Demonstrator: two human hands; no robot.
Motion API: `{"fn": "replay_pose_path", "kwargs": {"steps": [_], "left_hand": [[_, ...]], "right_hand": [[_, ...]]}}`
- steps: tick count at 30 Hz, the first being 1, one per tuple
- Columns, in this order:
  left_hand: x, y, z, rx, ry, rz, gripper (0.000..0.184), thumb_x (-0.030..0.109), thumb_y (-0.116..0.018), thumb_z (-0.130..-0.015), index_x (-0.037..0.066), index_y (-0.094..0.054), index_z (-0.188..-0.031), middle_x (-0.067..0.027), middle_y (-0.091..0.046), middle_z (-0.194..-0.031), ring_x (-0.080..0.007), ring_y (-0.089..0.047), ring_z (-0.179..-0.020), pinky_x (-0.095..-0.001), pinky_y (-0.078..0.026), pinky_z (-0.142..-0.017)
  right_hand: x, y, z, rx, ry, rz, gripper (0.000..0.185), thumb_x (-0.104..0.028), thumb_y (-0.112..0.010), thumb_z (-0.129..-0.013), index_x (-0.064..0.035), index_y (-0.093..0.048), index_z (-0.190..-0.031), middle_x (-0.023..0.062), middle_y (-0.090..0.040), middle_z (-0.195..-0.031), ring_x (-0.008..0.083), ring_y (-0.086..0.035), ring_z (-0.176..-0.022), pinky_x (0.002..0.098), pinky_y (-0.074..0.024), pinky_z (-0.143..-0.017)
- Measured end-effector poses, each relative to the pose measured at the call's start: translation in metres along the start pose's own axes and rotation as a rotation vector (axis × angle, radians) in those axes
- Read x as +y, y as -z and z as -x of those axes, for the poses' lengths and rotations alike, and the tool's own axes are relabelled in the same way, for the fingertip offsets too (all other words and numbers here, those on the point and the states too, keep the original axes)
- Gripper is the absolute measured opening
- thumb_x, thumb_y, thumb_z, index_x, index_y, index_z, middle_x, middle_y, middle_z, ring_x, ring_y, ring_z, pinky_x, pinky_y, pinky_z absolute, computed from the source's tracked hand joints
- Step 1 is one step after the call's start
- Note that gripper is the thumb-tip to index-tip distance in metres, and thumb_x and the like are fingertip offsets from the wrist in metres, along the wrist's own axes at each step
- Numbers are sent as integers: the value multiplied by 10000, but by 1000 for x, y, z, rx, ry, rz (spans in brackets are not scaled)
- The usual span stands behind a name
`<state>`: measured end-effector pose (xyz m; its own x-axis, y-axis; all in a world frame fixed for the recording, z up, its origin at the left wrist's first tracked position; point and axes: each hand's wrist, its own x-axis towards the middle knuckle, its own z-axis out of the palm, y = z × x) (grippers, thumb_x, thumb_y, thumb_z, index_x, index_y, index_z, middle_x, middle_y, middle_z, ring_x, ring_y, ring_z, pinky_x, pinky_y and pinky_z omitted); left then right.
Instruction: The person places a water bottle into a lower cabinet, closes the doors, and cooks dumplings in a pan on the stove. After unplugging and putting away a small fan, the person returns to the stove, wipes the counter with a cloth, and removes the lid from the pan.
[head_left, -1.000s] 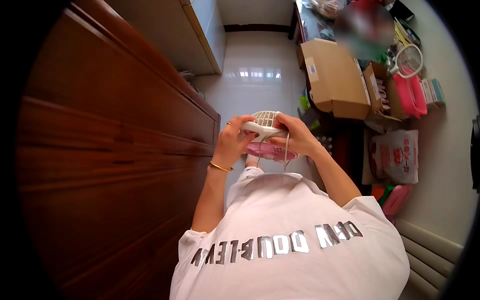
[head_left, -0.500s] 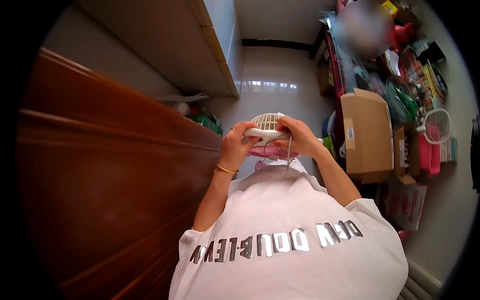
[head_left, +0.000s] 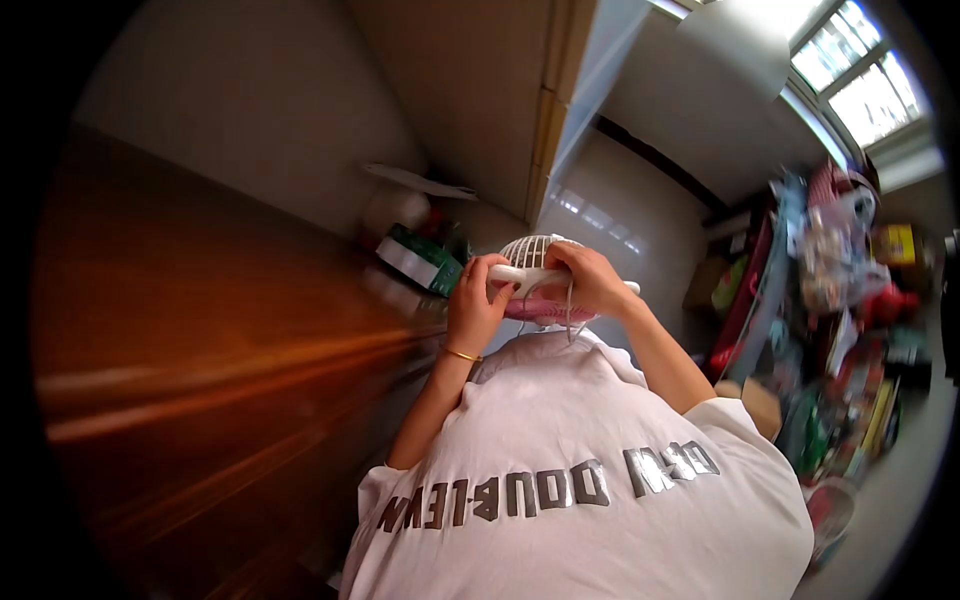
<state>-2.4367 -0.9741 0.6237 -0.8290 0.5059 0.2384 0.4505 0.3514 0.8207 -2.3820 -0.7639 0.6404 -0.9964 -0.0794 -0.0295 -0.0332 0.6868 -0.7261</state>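
Note:
A small white electric fan [head_left: 527,251] with a caged grille and a pink part below is held in front of my chest. My left hand [head_left: 479,302], with a gold bangle at the wrist, grips its left side between thumb and fingers. Around the right side of the fan closes my right hand [head_left: 590,280]. A thin pale cord [head_left: 570,312] hangs from under the right hand across the pink part. The far side of the fan is hidden from me.
A brown wooden panel [head_left: 220,360] runs along my left. Green-and-white boxes [head_left: 418,260] lie beyond it, by a tall pale cabinet [head_left: 470,90]. Cluttered bags [head_left: 840,250] and a cardboard box [head_left: 752,408] stand on the right, below a window [head_left: 860,75].
My view has swung toward the left, so the cabinet and cluttered shelf appear farther right and a window shows. The fan stays between both hands.

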Motion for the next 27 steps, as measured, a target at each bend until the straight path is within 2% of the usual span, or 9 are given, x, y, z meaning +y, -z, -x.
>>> {"fn": "replay_pose_path", "kwargs": {"steps": [8, 11, 13, 17, 21, 24, 27], "left_hand": [[-29, -19, -58, 319, 173, -45, 357, 61, -712, -759, 42, -530, -1066, -133, -601, -1037, -337, -583, -962, -386, -472, -815], [-41, -19, -61, 423, 276, -43, 355, 44, -690, -772, 40, -536, -1092, -143, -603, -1062, -342, -581, -986, -386, -471, -834], [-45, -12, -64, 480, 326, -71, 365, 24, -663, -784, 39, -538, -1126, -153, -598, -1100, -345, -575, -1020, -384, -468, -862], [-52, 11, -62, 586, 327, -124, 402, -20, -602, -799, 39, -535, -1190, -170, -568, -1197, -347, -549, -1110, -383, -452, -932], [-59, 39, -62, 659, 350, -151, 404, -44, -569, -803, 39, -540, -1198, -174, -543, -1240, -354, -522, -1161, -394, -435, -971], [-63, 50, -64, 735, 372, -88, 393, -57, -559, -796, 39, -547, -1177, -156, -535, -1237, -307, -548, -1128, -363, -468, -931], [-58, 57, -66, 758, 380, -49, 389, -85, -549, -789, 30, -549, -1160, -140, -516, -1240, -262, -569, -1089, -333, -493, -898]], "right_hand": [[36, 36, -138, -302, 265, 54, 370, -211, -790, -654, -61, -557, -899, 122, -599, -898, 344, -578, -862, 399, -469, -740], [43, 28, -182, -369, 437, 56, 372, -253, -793, -661, -78, -578, -909, 116, -627, -886, 335, -603, -842, 423, -470, -714], [37, 22, -210, -426, 475, 53, 378, -252, -805, -656, -65, -581, -895, 130, -626, -882, 344, -598, -854, 415, -470, -722], [12, 4, -256, -609, 418, 45, 365, -252, -800, -657, -72, -603, -905, 126, -636, -902, 337, -606, -858, 416, -470, -725], [-15, -13, -295, -579, 526, 13, 362, -239, -809, -646, -58, -592, -874, 145, -629, -854, 340, -607, -833, 415, -468, -722], [-18, -37, -328, -624, 552, -101, 372, -228, -810, -646, -43, -578, -870, 157, -622, -852, 342, -600, -826, 406, -468, -719], [-29, -49, -360, -652, 466, -103, 379, -224, -807, -651, -29, -566, -870, 167, -614, -856, 335, -592, -816, 393, -463, -711]]}}
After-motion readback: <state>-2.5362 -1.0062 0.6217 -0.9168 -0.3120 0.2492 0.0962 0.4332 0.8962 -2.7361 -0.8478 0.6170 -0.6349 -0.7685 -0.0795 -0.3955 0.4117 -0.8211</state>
